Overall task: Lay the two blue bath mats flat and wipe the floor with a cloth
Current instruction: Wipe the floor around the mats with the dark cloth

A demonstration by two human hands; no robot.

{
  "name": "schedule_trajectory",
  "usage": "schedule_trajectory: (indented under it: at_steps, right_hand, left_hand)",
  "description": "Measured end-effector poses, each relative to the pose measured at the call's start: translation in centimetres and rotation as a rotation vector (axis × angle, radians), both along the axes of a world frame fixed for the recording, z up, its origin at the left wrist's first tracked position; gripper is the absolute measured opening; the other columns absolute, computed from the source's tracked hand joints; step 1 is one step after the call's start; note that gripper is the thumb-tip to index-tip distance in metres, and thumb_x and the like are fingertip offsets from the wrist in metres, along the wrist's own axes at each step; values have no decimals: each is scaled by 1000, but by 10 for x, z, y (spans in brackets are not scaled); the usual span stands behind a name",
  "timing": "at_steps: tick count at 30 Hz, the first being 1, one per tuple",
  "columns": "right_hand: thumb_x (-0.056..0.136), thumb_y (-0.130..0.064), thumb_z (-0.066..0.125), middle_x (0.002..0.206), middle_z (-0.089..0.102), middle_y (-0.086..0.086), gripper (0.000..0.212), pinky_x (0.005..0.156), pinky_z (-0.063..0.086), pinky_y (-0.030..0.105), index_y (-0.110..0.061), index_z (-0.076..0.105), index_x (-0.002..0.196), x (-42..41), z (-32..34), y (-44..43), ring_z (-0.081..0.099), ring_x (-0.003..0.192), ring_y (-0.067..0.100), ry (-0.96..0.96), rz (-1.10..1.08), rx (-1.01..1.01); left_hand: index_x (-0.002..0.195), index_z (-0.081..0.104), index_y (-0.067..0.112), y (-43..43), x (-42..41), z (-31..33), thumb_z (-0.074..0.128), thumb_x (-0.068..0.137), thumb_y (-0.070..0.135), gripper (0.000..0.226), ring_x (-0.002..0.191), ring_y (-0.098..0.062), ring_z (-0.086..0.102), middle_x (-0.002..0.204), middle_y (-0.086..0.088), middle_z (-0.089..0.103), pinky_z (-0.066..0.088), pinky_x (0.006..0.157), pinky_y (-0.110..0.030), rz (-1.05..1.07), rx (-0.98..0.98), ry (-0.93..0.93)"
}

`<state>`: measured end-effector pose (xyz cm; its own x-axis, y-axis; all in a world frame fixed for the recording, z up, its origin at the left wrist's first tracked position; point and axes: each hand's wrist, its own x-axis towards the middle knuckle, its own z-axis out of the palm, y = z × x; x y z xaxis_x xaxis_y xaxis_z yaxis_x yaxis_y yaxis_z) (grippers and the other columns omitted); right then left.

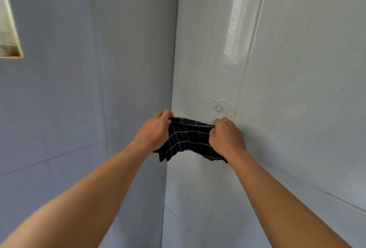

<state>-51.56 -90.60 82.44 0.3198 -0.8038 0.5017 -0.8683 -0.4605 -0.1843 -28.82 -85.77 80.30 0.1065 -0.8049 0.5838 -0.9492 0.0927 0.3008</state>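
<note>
A dark cloth [189, 138] with thin pale stripes is stretched between both hands at arm's length, in front of a corner of two tiled walls. My left hand [153, 131] pinches its upper left edge. My right hand [226, 135] grips its upper right edge. The cloth's lower part hangs loose below the hands. A small metal hook [218, 108] is fixed to the right wall, just above the cloth and my right hand. No blue bath mat and no floor are in view.
Grey-blue tiled walls meet in a corner [172, 89] straight ahead. A recessed opening with a pale frame [10, 35] sits in the left wall at the upper left. Pale streaks [235, 20] run down the right wall.
</note>
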Motion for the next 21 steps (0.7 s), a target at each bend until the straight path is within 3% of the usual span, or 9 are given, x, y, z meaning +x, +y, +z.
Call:
schedule_trajectory:
  at_steps: [3,6,16,21]
  right_hand:
    - [101,-18,40,103,58,3,19,76,49,39,-12,58,104,20,-14,21,56,92,25,-4,124,10]
    - [102,-18,39,98,62,3,15,74,47,40,-15,53,102,44,-37,46,58,85,27,21,249,72]
    - [105,-27,44,102,70,7,22,75,54,42,-17,61,113,150,-129,155,63,90,30,116,634,355]
    - [105,-30,44,98,70,4,23,68,48,35,-19,63,110,202,-177,216,60,82,26,181,746,436]
  left_hand:
    - [124,51,16,48,17,-17,38,107,20,21,90,-28,61,117,-9,62,53,77,-47,76,17,104]
    - [123,56,14,105,35,-44,39,108,23,25,97,-28,60,121,-6,60,50,79,-40,199,21,135]
    - [115,62,17,308,90,-139,43,106,22,22,95,-22,59,111,-1,62,49,82,-36,532,122,270]
    - [115,63,19,389,115,-191,45,105,24,21,94,-19,59,106,2,63,49,83,-33,653,154,396]
